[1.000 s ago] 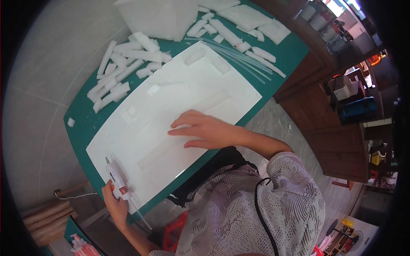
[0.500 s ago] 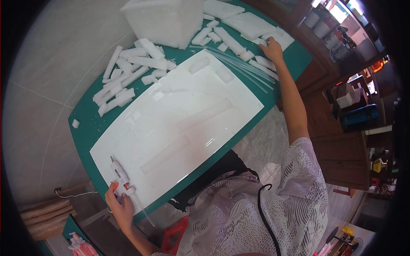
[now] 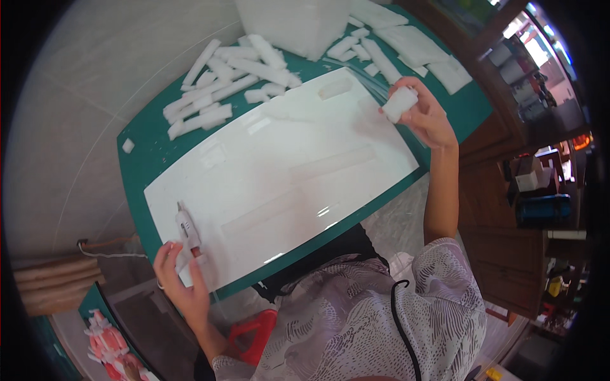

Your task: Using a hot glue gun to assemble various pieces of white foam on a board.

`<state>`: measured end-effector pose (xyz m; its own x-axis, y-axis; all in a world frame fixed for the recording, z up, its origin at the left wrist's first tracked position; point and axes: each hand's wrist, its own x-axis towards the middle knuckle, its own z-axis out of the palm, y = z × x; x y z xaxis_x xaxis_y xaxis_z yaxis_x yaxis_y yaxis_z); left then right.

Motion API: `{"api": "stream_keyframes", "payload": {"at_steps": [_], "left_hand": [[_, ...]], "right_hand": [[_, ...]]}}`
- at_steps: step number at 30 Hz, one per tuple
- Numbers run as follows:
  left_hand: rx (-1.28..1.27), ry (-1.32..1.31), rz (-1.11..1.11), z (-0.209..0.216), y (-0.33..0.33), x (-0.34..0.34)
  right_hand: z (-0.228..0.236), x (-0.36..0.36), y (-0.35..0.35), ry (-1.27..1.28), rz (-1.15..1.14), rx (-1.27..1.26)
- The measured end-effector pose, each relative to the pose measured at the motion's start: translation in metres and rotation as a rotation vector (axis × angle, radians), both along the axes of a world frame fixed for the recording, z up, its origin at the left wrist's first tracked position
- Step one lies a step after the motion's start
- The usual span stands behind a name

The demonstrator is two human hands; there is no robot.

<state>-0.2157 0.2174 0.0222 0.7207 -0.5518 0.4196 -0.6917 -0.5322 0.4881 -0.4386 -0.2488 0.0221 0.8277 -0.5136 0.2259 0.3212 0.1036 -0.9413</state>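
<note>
My right hand (image 3: pixel 431 120) is raised over the right end of a glossy white board (image 3: pixel 254 171). Its fingers and thumb grip a short white foam block (image 3: pixel 400 105). At the board's near left corner, a white glue gun (image 3: pixel 186 225) lies with its nozzle pointing away from me. My left hand (image 3: pixel 183 279) is beside the gun's rear end, thumb and fingers apart and slightly curved. Part of the gun's rear is hidden by that hand. Faint translucent strips (image 3: pixel 333 162) lie on or show through the board.
Many white foam pieces (image 3: pixel 216 95) are heaped on the green table (image 3: pixel 136 174) behind the board. A large white foam block (image 3: pixel 295 28) stands at the back. Flat foam slabs (image 3: pixel 413 47) and thin clear sticks (image 3: pixel 375 86) lie at right. A red stool (image 3: pixel 251 333) is below.
My right hand has come back from the far right edge and now holds up a foam block. My left hand stays by the glue gun. The whole view has shifted slightly.
</note>
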Motion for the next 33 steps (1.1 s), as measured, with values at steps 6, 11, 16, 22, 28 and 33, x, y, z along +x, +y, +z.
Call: {"api": "stream_keyframes", "payload": {"at_steps": [6, 11, 16, 22, 28, 33], "left_hand": [[-0.064, 0.087, -0.342, 0.005, -0.036, -0.021], [-0.219, 0.279, -0.429, 0.003, -0.063, -0.032], [-0.322, 0.284, -0.483, -0.011, -0.083, -0.032], [-0.340, 0.495, -0.317, -0.017, -0.060, -0.032], [-0.331, 0.465, 0.020, -0.051, -0.030, -0.046], [-0.295, 0.354, 0.166, -0.064, -0.027, -0.056]], "right_hand": [[0.004, 0.044, 0.080, 0.337, 0.112, -0.155], [0.011, 0.096, 0.174, 0.332, 0.195, -0.149], [0.004, 0.107, 0.202, 0.467, 0.425, -0.160], [0.003, 0.112, 0.205, 0.389, 0.504, -0.356], [-0.003, 0.124, 0.206, 0.402, 0.364, -0.740], [-0.012, 0.149, 0.221, 0.461, 0.456, -0.777]]}}
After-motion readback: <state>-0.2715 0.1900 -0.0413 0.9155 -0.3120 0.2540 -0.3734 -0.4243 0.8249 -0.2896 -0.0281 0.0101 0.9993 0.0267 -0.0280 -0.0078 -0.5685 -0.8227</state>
